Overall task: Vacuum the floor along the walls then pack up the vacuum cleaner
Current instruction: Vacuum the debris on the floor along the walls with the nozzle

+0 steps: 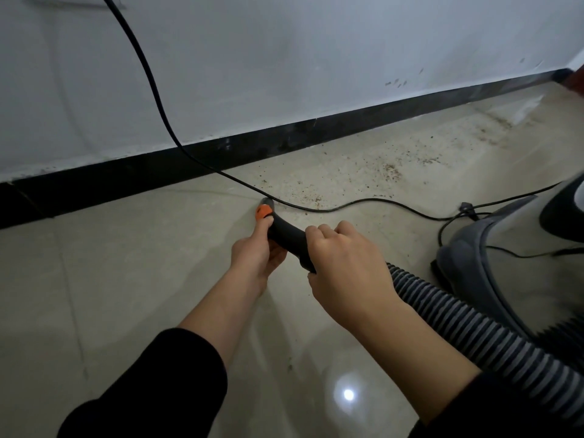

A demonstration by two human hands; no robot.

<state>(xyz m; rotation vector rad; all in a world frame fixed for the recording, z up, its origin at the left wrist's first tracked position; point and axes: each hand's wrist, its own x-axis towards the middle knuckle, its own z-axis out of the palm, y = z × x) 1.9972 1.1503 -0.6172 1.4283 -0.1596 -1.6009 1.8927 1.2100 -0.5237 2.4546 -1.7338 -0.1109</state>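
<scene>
Left hand (257, 252) and right hand (346, 273) both had a clenched grip on the hose handle (287, 237), probably steering it at the crumbs (391, 172).

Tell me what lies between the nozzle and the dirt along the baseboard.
The black power cord lies right in front of the nozzle, crossing between it and the scattered dirt near the baseboard. Nothing else visible does.
</scene>
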